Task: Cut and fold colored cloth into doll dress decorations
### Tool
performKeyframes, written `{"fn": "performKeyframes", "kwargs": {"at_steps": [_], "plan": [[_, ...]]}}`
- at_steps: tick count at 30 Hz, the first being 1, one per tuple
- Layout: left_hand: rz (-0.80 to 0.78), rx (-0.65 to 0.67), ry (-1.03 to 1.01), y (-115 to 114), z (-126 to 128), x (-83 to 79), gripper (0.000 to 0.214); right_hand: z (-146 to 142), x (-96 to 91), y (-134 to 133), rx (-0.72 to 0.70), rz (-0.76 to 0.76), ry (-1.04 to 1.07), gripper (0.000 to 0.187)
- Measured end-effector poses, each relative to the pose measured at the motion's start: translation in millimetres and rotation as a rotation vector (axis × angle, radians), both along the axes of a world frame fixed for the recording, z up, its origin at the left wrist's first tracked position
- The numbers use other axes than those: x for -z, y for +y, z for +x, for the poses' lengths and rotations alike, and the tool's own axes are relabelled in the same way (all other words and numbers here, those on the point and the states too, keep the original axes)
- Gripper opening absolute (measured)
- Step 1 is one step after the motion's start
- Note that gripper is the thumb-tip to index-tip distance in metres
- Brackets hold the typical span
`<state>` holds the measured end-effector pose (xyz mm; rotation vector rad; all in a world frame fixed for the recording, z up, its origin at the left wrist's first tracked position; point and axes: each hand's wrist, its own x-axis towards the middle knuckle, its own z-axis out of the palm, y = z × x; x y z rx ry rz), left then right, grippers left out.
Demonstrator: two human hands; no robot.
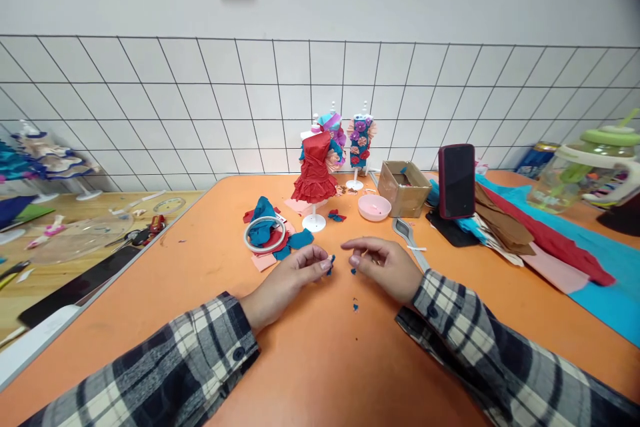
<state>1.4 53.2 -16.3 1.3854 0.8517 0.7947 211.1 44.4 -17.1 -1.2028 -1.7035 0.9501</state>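
Note:
My left hand (295,273) is closed in a pinch, thumb against fingertips, on a small crumpled scrap of dark blue crepe paper (331,267). Just to its right, my right hand (387,265) has its index finger stretched out, apart from the thumb, with the other fingers curled; nothing shows between them. A tiny blue scrap (353,271) is right by the right thumb; whether they touch I cannot tell. Closer to me, another blue bit (355,307) lies on the orange table (310,360). Behind the hands stands a small white dress form wearing a red ruffled dress (316,167).
Blue and red paper pieces (301,239) lie around a white tape roll (247,238) at left. A pink bowl (375,207), a cardboard box (404,188), grey scissors (406,232) and a propped phone (457,180) stand or lie to the right, before coloured paper sheets (555,233).

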Motion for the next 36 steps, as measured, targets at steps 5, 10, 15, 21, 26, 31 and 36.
{"fn": "performKeyframes", "kwargs": {"at_steps": [5, 10, 15, 21, 26, 31, 36], "plan": [[0.087, 0.008, 0.113, -2.9, 2.7, -2.0, 0.026, -16.2, -2.4, -11.9, -0.052, -0.292, 0.188, 0.038], [0.125, -0.034, 0.181, -2.9, 5.2, 0.5, 0.029, -20.6, -0.4, -10.5, -0.041, -0.376, 0.299, 0.031], [0.101, -0.101, 0.156, -2.6, 6.6, 2.7, 0.030, -24.6, 0.5, -11.8, -0.039, -0.459, 0.340, 0.035], [0.088, -0.096, 0.088, -2.2, 3.4, 2.8, 0.033, -19.7, 2.3, -9.0, -0.019, -0.407, 0.335, 0.035], [0.143, -0.082, 0.174, -4.2, 3.9, -0.8, 0.028, -15.3, 4.2, -7.7, -0.043, -0.346, 0.203, 0.030], [0.182, -0.117, 0.240, -4.0, 5.2, 0.5, 0.021, -17.4, 4.3, -9.8, -0.074, -0.408, 0.289, 0.037], [0.170, -0.069, 0.182, -8.4, 4.2, -2.4, 0.026, -16.2, 5.5, -8.8, -0.086, -0.407, 0.323, 0.038]]}}
